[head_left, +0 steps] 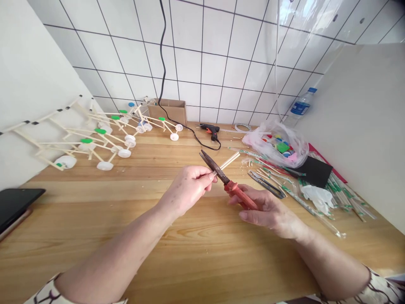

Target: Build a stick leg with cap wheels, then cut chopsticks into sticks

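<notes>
Near the middle of the view, my left hand (193,185) is closed in a pinch on a pair of thin pale wooden sticks (230,160), which point up and to the right. My right hand (265,207) is wrapped round the red handles of a pair of pliers (242,196) with dark, rusty jaws. The jaws cross the sticks just beyond my left fingertips; whether they bite into the wood I cannot tell. The stick ends inside my left hand are hidden.
Stick-built wheeled models (104,145) stand at the left. At the back are a cardboard box (169,113), a black glue gun (209,129) and its cord. A plastic bag (268,145), thread snips (266,184) and wrapped sticks (343,196) lie right. A phone (19,207) rests left.
</notes>
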A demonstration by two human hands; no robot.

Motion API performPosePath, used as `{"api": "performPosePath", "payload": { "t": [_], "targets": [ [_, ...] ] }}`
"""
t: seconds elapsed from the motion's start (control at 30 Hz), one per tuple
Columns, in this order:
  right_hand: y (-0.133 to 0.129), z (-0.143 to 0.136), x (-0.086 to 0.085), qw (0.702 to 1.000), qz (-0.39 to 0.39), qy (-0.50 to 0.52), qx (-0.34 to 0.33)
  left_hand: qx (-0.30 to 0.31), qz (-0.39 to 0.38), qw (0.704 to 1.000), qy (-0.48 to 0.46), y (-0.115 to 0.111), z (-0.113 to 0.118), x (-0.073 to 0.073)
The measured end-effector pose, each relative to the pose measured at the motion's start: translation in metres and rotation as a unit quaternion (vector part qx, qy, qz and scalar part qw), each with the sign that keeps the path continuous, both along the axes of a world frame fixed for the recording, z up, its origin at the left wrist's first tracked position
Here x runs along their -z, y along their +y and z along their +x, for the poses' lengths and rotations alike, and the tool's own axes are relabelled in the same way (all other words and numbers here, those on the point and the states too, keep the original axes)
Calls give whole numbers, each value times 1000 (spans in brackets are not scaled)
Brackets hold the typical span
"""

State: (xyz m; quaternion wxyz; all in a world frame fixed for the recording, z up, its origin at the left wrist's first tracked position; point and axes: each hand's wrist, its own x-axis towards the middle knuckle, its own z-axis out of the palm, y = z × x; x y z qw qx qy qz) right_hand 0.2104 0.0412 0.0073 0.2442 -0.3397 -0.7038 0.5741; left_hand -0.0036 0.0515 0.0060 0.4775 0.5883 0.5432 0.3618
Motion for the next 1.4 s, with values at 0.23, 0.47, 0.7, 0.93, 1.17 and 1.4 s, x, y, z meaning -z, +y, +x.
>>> {"api": "performPosePath", "payload": {
  "t": [0.23, 0.47, 0.7, 0.93, 1.17, 1.4],
  "targets": [
    [0, 0, -2, 999, 22, -24, 3, -6, -10, 1000, -5, 0, 0, 0],
    [0, 0, -3, 999, 22, -28, 5, -6, -12, 1000, -15, 1, 0, 2],
    [-1, 1, -4, 999, 14, -29, 10, -7, -9, 1000, -8, 1, -2, 7],
    [-1, 1, -3, 1000, 11, -21, 3, -9, -5, 1000, -9, 2, -1, 7],
    [0, 2, -1, 1000, 9, -19, 1, -4, -11, 1000, -15, 3, -1, 7],
    [1, 3, 0, 1000, 8, -19, -5, -5, -16, 1000, -22, 3, -2, 8]
  ]
}}
